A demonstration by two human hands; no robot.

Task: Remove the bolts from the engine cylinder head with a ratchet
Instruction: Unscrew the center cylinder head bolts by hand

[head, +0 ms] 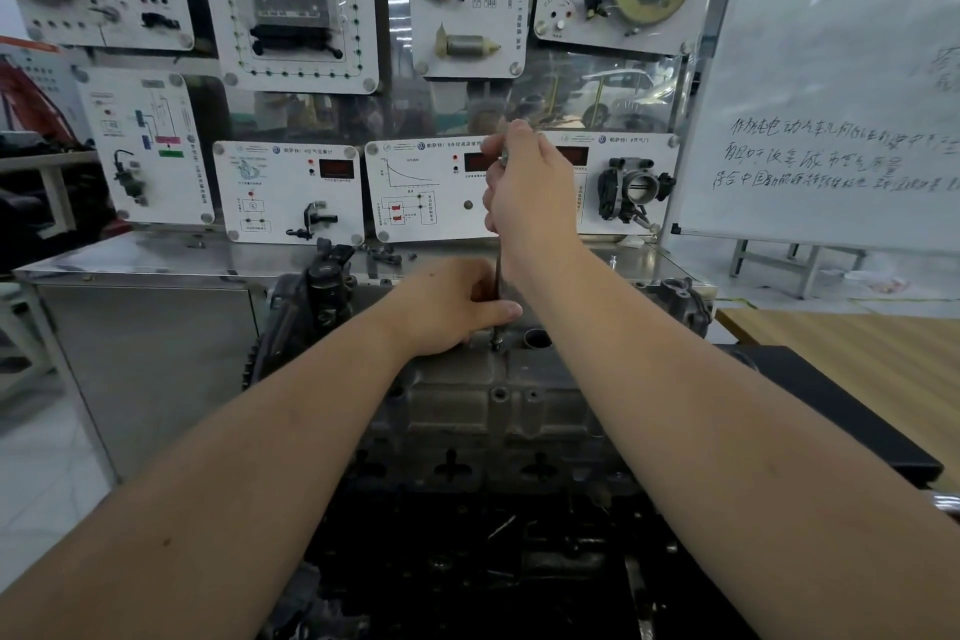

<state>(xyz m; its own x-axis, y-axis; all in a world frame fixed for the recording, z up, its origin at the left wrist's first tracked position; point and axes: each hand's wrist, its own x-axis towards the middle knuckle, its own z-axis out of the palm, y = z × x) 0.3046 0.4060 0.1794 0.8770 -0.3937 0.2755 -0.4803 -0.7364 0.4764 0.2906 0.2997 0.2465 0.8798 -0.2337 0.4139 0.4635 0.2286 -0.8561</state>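
— Gripped high in your right hand (527, 187), the ratchet (497, 270) stands upright, fingers curled tight round its top end.

— And your left hand (449, 304)?

— Its fingers pinch the thin shaft low down, just above the bolt (496, 343), and the hand rests on the cylinder head (467, 411).

— Where does the bolt sit?

— Near the head's far edge, just beside 1 round opening (536, 339). Behind stand white training panels (288, 190) and, to your right, a whiteboard (831, 83).

Engine head (483, 411): dull grey cast metal, rough and grimy. Tool shaft (497, 276): thin bright steel. Cabinet (145, 348) behind: brushed sheet metal, faint sheen; tabletop (852, 353) at right: pale wood grain, matt.
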